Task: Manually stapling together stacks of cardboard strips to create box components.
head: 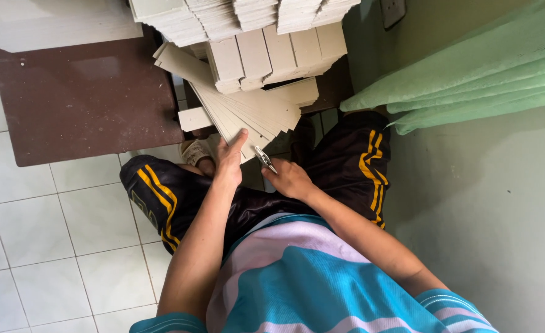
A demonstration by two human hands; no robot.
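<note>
Seen from above, a seated person in black shorts with yellow stripes and a blue and lilac striped shirt leans over a fan of pale grey card sheets (251, 117). The sheets slope down from stacked bundles toward the lap, so their lower edges come within easy reach. The left hand (229, 157) lies on the fan's lower edge, fingers stretched and pressing flat, seemingly to steady the sheets; it grips nothing. The right hand (288, 179) is curled around a small metal tool (264, 159) (likely a clip or cutter, too small to tell), whose tip meets the sheets' edge just beside the left fingers.

Behind the fan, card bundles (272, 55) stand packed edge to edge in one row of about five, with more layered stacks above, cut off by the frame; the fanned sheets are too many to count. One dark brown desk (81, 98) stands to the left on the white tiled floor (56, 246). One green curtain (470, 74) hangs at the right.
</note>
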